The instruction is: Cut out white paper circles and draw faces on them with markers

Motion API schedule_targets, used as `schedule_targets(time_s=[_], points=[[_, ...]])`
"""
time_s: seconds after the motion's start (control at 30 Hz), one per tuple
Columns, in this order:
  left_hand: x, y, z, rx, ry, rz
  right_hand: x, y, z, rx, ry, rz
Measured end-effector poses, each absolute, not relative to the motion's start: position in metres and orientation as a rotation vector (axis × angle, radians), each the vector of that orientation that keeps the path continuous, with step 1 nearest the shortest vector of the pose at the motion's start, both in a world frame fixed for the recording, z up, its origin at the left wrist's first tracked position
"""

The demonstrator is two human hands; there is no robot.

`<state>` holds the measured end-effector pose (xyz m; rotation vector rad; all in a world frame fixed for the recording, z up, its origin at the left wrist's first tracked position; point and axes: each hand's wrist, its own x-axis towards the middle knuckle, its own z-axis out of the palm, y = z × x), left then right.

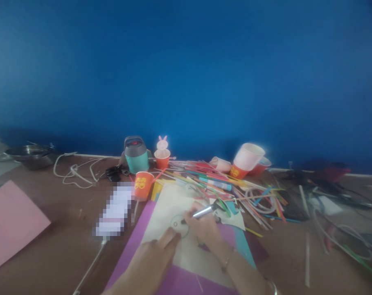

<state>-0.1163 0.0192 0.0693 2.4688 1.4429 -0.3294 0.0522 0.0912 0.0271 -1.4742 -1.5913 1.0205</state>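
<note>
My right hand is closed around a silver and black pen, whose tip rests beside a small round disc on a white sheet of paper. My left hand lies on the sheet with its fingers stretched out, the fingertips touching the disc's near edge. The white sheet sits on a purple sheet. The picture is blurred.
A heap of coloured straws and strips lies beyond the paper, with orange paper cups and a stack of cups on its side. A teal jar, white cords, a metal bowl, pink paper and cables surround them.
</note>
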Motion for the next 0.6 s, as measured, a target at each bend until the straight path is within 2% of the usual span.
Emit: schedule_targets(time_s=[0.43,0.6], points=[[-0.119,0.018,0.062,2.496,1.453,-0.280,0.053,0.096,0.047,-1.392,-1.272,1.080],[-0.120,0.018,0.061,2.509,1.446,-0.238,0.053,0.096,0.047,-1.396,-1.351,1.036]])
